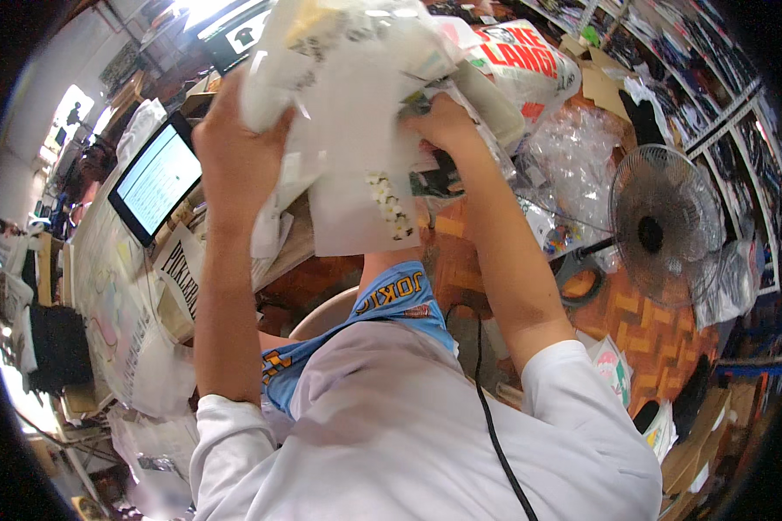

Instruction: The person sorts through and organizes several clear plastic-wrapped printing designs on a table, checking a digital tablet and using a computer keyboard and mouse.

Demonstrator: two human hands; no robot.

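Note:
A translucent film sheet (356,152) with a strip of white and yellow flower prints along its lower right part hangs in front of me, smeared by motion. My left hand (241,143) is closed at its left side, fingers curled against the pale plastic. On the other side, my right hand (447,123) pinches near the sheet's right edge; its fingertips are partly hidden, and dark items show beside them. Beyond and above both hands lies a bulky heap of clear and white plastic packets (347,39).
A tablet or screen (155,178) stands to the left above a plastic-covered table. Right of my arm are a floor fan (660,227), crumpled clear plastic (573,156) and a printed white bag (526,65). Packed shelves (725,113) line the right. A black cable (487,408) runs down my shirt.

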